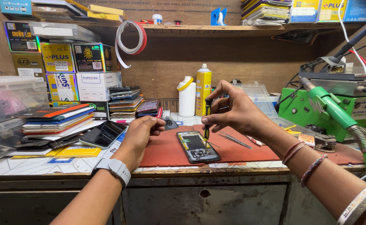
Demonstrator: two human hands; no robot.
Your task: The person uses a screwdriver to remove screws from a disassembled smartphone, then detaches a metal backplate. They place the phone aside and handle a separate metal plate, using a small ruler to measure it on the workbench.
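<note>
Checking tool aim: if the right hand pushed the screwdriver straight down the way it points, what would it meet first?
Probably the opened phone: the screwdriver in the right hand points down at its lower part, seemingly touching it already.

Matt red rubbery mat (166, 152) on a worn wooden bench (191, 171), glossy phone (198, 146).

The light is bright and even, and it seems to come from above and in front. Under the right hand (233, 110) the shadow on the red mat (166, 152) is soft and weak. The phone (197, 146) on the mat looks sharp. Boxes (58, 58) far left of the mat bend a little, and their shiny labels show small glare.
</note>
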